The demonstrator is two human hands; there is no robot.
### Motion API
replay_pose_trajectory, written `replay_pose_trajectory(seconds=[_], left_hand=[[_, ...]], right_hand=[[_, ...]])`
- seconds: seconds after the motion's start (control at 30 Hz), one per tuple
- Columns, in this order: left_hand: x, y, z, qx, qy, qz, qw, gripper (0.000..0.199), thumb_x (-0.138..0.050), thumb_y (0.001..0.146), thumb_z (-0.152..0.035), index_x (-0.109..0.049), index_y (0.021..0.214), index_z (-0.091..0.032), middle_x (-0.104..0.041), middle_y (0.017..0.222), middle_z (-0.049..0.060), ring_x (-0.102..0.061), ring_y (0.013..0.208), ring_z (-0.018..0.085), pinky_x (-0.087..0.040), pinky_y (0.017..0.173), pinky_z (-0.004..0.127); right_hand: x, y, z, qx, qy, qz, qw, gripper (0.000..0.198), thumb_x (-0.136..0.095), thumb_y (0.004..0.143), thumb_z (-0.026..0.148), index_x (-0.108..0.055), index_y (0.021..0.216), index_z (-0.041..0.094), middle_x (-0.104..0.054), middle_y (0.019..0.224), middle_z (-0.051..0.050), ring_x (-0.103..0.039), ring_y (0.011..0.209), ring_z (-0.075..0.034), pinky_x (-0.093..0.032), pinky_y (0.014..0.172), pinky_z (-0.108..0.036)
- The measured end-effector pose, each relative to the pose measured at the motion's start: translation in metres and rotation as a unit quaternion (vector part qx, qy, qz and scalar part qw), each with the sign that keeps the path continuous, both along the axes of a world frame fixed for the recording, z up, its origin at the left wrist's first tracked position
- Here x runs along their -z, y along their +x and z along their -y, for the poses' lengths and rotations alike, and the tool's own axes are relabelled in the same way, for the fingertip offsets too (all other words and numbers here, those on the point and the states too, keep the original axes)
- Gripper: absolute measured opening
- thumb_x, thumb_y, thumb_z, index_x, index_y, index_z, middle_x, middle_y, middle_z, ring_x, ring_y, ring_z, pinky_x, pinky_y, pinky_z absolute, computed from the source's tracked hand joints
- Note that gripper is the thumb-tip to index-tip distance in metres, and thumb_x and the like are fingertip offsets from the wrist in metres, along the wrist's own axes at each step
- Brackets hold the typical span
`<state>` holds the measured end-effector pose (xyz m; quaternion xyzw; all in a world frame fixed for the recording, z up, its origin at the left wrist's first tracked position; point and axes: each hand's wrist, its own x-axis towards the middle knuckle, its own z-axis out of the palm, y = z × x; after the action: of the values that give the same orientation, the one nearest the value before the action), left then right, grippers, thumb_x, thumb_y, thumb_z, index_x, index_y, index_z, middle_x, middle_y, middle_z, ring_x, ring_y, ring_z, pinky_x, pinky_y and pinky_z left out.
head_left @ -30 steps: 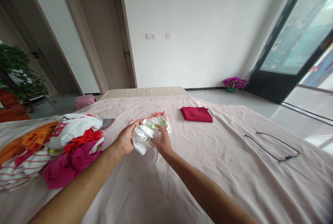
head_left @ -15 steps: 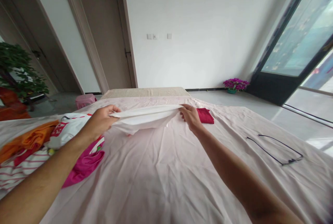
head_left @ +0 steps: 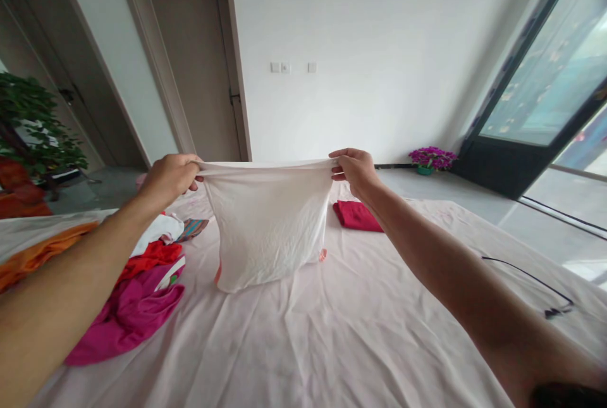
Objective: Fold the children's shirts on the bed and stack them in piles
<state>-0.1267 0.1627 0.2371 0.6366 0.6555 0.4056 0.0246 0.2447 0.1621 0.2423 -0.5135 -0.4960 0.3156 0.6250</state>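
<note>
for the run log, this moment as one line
left hand: grips orange-trimmed white garment by upper corner | right hand: grips opposite corner | folded red cloth: on pink sheet

White cloth (head_left: 272, 224) partly hidden by left hand (head_left: 172, 174)

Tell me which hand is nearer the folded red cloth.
Right. The right hand appears just above the folded red cloth; the left hand is farther left, across the white garment.
</note>
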Motion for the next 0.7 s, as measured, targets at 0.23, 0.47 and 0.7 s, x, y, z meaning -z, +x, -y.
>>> replay_pose_trajectory(seconds=[0.23,0.47,0.7], left_hand=[[-0.036,0.024,-0.067,0.028,0.117,0.224,0.967,0.037,-0.045,0.084,-0.012,-0.057,0.114,0.007,-0.068,0.087,0.012,-0.06,0.062,0.009,-0.057,0.07,0.041],[0.0,0.033,-0.007,0.108,0.168,0.266,0.943,0.036,-0.059,0.071,-0.018,-0.065,0.105,-0.008,-0.066,0.092,0.005,-0.059,0.07,0.01,-0.058,0.072,0.034],[0.212,0.022,0.071,0.114,-0.103,0.037,0.988,0.023,-0.048,0.069,-0.018,-0.066,0.083,-0.021,-0.065,0.091,0.003,-0.061,0.085,0.02,-0.051,0.077,0.031]], right_hand=[[-0.031,0.004,-0.064,0.048,0.13,-0.029,0.99,0.02,-0.05,0.068,0.01,-0.064,0.082,0.013,-0.057,0.063,0.002,-0.057,0.056,-0.007,-0.056,0.058,-0.021],[0.015,0.026,0.003,-0.015,0.125,-0.087,0.988,0.022,-0.056,0.066,0.017,-0.064,0.086,0.016,-0.06,0.074,0.002,-0.062,0.063,-0.01,-0.059,0.061,-0.024],[0.205,0.053,0.089,-0.07,-0.168,0.022,0.983,0.021,-0.05,0.064,0.022,-0.064,0.078,0.015,-0.061,0.067,-0.001,-0.06,0.064,-0.016,-0.052,0.057,-0.027]])
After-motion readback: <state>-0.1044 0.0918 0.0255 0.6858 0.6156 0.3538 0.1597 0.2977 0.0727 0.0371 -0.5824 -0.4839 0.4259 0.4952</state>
